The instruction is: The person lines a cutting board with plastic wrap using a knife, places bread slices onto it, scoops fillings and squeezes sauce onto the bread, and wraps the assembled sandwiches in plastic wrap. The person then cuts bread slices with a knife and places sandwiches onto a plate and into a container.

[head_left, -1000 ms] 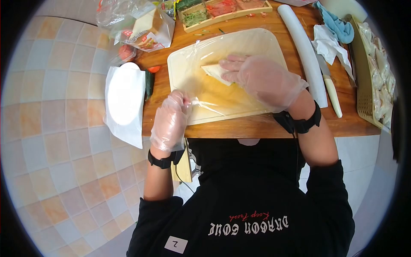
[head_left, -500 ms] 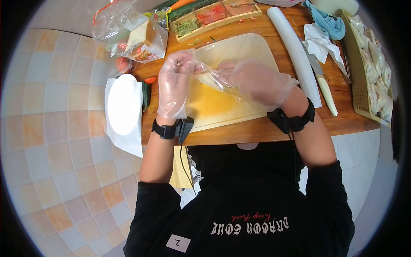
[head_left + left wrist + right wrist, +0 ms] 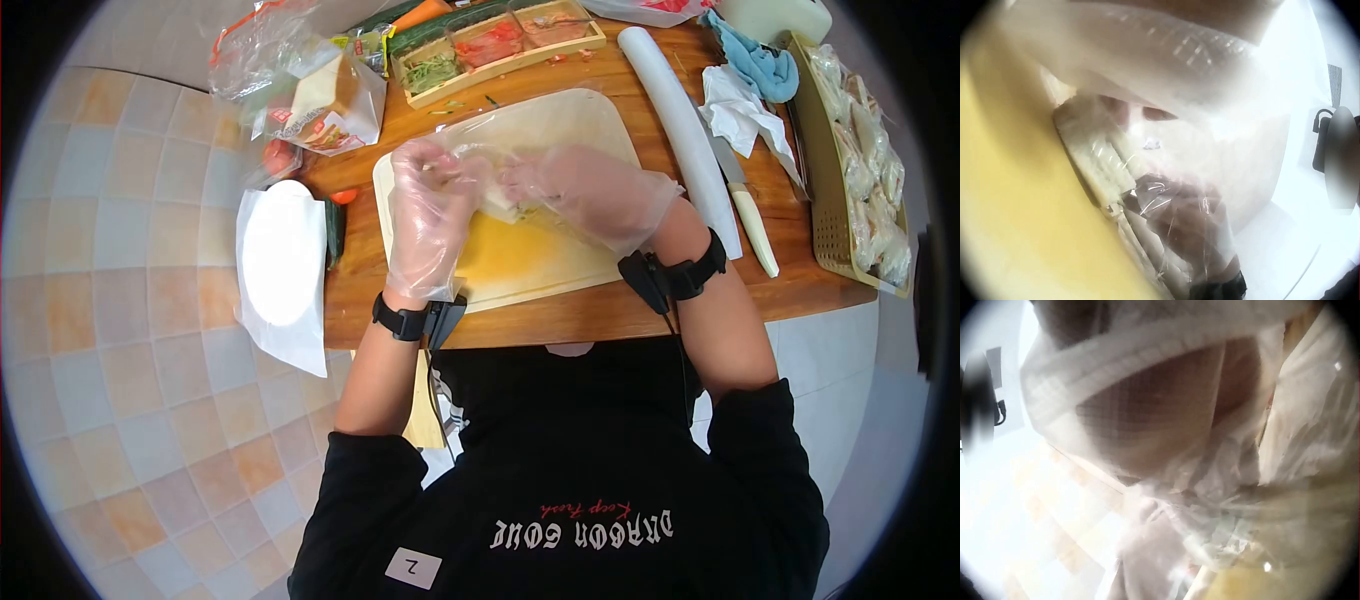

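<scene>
Both hands wear clear plastic gloves and meet over the pale cutting board (image 3: 600, 120). Between them is a small white-bread sandwich (image 3: 505, 207), partly wrapped in cling film (image 3: 1152, 189). My left hand (image 3: 432, 215), fingers curled, pinches the film at the sandwich's left side. From the other side my right hand (image 3: 600, 195) holds the sandwich, its fingertips at the bread. In the left wrist view the cut side of the sandwich (image 3: 1094, 156) shows under shiny film, close over the yellow board. Gloves and film blur most of the right wrist view.
Behind the board stand a wooden tray (image 3: 510, 75) of fillings and a bagged bread loaf (image 3: 330, 100). At the right lie a white roll (image 3: 680, 140), a knife (image 3: 750, 225) and a basket (image 3: 835, 235) of wrapped items. White paper (image 3: 280, 260) overhangs the left edge.
My left hand has moved from the board's near-left corner up and right to the sandwich, drawing the film over it. My right hand has stayed at the sandwich, its fingers now closer around it.
</scene>
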Demonstrator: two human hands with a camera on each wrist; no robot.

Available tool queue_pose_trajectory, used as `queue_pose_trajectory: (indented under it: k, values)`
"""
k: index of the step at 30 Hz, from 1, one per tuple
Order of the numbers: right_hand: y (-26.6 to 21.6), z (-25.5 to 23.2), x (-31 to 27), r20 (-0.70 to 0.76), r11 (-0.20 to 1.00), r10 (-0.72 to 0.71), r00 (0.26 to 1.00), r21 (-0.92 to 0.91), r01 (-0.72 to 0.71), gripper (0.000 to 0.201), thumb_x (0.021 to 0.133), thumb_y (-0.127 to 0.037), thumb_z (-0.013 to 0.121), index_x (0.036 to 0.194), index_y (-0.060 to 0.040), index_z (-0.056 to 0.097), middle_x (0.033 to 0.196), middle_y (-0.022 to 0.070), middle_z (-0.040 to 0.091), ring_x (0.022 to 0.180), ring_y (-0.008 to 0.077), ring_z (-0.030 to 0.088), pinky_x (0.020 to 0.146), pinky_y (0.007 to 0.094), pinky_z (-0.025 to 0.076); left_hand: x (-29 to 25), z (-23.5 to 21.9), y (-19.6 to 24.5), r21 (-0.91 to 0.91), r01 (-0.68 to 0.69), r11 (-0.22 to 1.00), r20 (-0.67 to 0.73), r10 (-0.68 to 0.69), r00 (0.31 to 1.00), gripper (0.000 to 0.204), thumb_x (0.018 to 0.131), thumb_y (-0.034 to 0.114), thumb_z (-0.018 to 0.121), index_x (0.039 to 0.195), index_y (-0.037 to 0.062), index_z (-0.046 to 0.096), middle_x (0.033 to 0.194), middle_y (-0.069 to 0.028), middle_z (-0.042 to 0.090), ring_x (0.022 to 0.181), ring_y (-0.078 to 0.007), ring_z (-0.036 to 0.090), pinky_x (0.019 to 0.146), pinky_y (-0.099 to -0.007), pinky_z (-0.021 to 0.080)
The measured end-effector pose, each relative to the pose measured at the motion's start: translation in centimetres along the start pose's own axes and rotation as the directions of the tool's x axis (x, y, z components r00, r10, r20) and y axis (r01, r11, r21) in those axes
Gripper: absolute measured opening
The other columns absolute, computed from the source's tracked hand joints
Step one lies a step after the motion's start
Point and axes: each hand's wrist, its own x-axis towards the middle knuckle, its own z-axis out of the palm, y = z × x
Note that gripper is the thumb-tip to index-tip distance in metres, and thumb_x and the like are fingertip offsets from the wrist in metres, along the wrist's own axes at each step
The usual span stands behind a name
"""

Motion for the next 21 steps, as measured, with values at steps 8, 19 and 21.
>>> queue_pose_trajectory:
  k: [8,19,21]
  values:
    - [0.5,0.2,-0.3,-0.025,0.999,-0.029,0.999,0.043,0.03,0.021,0.097,-0.002,0.051,0.113,-0.0019,0.066,0.108,0.022,0.067,0.102,0.042,0.064,0.092,0.044,0.052,0.8,-0.4,1.9,0.44,-0.23,0.868,0.304,0.097,0.948,0.015,0.082,-0.002,0.069,0.096,-0.0006,0.064,0.102,-0.0168,0.072,0.102,-0.0297,0.069,0.094,-0.0376,0.053]
    - [-1.0,-0.6,-0.1,-0.263,0.975,0.213,0.941,-0.001,-0.221,0.017,0.094,-0.006,0.054,0.101,-0.0015,0.069,0.096,0.0202,0.071,0.096,0.0395,0.067,0.086,0.047,0.052,0.1,-0.8,2.0,0.586,-0.298,0.753,0.369,0.08,0.926,0.024,0.079,0.009,0.078,0.1,-0.0011,0.072,0.111,-0.0187,0.073,0.106,-0.0379,0.069,0.092,-0.0417,0.056]
    - [-1.4,-1.3,-0.3,-0.404,0.955,0.292,0.867,0.077,-0.286,0.017,0.093,-0.006,0.054,0.099,-0.0018,0.07,0.093,0.0199,0.071,0.096,0.039,0.067,0.087,0.0478,0.052,0.3,-1.0,2.1,0.587,-0.333,0.738,0.407,0.086,0.909,0.025,0.078,0.01,0.08,0.099,-0.001,0.072,0.111,-0.0186,0.073,0.103,-0.0387,0.07,0.09,-0.0417,0.056]
